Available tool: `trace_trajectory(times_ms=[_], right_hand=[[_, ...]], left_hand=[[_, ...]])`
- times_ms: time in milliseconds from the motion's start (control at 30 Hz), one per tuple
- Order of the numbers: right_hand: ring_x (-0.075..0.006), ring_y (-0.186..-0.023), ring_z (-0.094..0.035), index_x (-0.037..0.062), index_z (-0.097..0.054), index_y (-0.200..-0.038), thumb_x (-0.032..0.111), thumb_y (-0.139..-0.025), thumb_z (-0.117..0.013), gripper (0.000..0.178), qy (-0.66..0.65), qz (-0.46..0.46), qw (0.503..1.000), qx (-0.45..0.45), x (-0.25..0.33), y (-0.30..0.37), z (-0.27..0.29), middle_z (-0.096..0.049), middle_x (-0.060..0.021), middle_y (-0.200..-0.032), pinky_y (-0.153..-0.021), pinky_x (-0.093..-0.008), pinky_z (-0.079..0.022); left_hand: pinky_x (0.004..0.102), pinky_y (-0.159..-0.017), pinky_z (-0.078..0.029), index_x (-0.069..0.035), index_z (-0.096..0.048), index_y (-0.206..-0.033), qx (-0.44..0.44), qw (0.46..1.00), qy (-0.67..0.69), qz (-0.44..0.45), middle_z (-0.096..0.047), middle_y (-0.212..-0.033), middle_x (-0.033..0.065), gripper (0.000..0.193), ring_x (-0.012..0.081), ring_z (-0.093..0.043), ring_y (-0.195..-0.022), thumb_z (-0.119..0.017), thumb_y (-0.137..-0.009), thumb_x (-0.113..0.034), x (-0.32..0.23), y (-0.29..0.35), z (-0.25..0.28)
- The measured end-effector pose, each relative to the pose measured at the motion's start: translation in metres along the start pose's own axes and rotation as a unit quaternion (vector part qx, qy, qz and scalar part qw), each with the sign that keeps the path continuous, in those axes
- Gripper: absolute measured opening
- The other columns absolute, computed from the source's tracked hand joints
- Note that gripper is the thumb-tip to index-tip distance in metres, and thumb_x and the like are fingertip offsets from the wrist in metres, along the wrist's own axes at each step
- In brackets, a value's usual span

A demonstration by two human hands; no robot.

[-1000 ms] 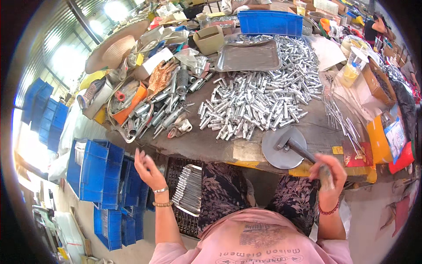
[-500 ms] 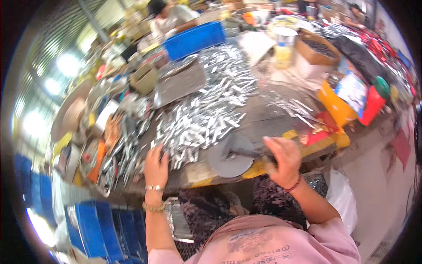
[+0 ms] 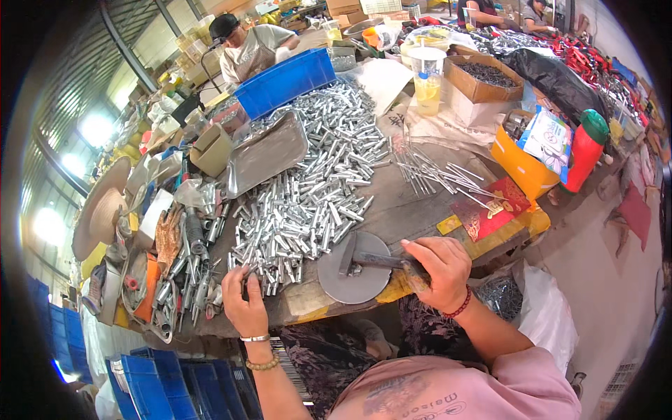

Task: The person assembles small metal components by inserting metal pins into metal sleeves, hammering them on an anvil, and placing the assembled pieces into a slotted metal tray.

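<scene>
My right hand [image 3: 441,271] is wrapped round the handle of a hammer [image 3: 378,260]. The hammer head rests over a round grey metal plate [image 3: 350,290] at the table's near edge. A small metal piece, partly hidden by the hammer, lies on that plate. On the left, my left hand [image 3: 245,308] is at the near edge of a large heap of short silvery metal tubes [image 3: 308,203]. Its fingers are bent, with thumb and forefinger apart, and I see nothing held between them.
Thin metal rods [image 3: 448,175] and a red packet [image 3: 493,208] lie right of the heap. A metal tray [image 3: 268,155] and a blue bin [image 3: 287,82] stand beyond. Tools [image 3: 189,259] crowd the left. A co-worker [image 3: 252,52] sits across the table.
The whole view has shifted and sharpened as my head moved. Relative to the plate and the heap, both hands stay in about the same places, the right still gripping the hammer.
</scene>
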State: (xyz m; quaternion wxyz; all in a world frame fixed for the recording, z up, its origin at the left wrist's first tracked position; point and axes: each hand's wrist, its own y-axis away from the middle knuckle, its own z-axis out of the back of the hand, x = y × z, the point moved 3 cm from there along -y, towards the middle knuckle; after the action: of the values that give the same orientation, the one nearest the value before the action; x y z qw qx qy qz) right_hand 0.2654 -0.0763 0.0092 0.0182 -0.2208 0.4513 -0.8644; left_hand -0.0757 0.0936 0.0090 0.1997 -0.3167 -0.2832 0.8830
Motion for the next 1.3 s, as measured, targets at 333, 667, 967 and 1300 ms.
trace_trajectory(times_ms=[333,667,967,1300], right_hand=[[-0.0303,-0.094,-0.069,0.0089,-0.075,-0.119,0.019,-0.076,-0.075,0.044,-0.006,-0.010,1.000,0.009,0.003,-0.001,-0.002,-0.071,-0.0089,-0.106,-0.087,-0.0432,-0.053],[-0.0310,-0.093,-0.069,0.0072,-0.074,-0.120,0.008,-0.082,-0.073,0.038,-0.098,-0.049,0.994,0.006,0.001,-0.007,0.008,-0.072,-0.0108,-0.103,-0.084,-0.0406,-0.054],[-0.0268,-0.100,-0.069,0.0093,-0.068,-0.130,0.009,-0.088,-0.066,0.042,-0.031,-0.252,0.956,0.149,-0.146,-0.131,-0.013,-0.073,-0.0133,-0.108,-0.090,-0.0383,-0.054],[-0.0411,-0.124,-0.066,0.0036,-0.066,-0.130,0.020,-0.087,-0.068,0.046,0.252,-0.297,0.889,0.239,-0.209,-0.194,-0.125,-0.070,-0.0247,-0.130,-0.103,-0.0489,-0.054]], left_hand=[[0.0429,-0.091,-0.052,-0.002,-0.068,-0.102,-0.003,1.000,-0.019,0.015,-0.071,-0.109,0.0131,0.017,0.0337,-0.066,-0.105,-0.067,-0.100,-0.019,0.011,0.002,0.001],[0.0410,-0.081,-0.052,-0.004,-0.066,-0.097,0.013,1.000,0.014,0.022,-0.066,-0.094,0.0106,0.015,0.0323,-0.066,-0.089,-0.072,-0.096,-0.018,-0.001,0.001,0.000],[0.0433,-0.078,-0.051,-0.002,-0.067,-0.096,0.008,1.000,-0.019,0.002,-0.066,-0.093,0.0120,0.014,0.0341,-0.065,-0.088,-0.071,-0.096,-0.016,-0.008,0.001,0.005],[0.0382,-0.075,-0.051,0.000,-0.067,-0.093,-0.023,0.998,0.048,0.020,-0.065,-0.088,0.0116,0.013,0.0298,-0.063,-0.079,-0.068,-0.098,-0.012,0.001,0.001,0.005]])
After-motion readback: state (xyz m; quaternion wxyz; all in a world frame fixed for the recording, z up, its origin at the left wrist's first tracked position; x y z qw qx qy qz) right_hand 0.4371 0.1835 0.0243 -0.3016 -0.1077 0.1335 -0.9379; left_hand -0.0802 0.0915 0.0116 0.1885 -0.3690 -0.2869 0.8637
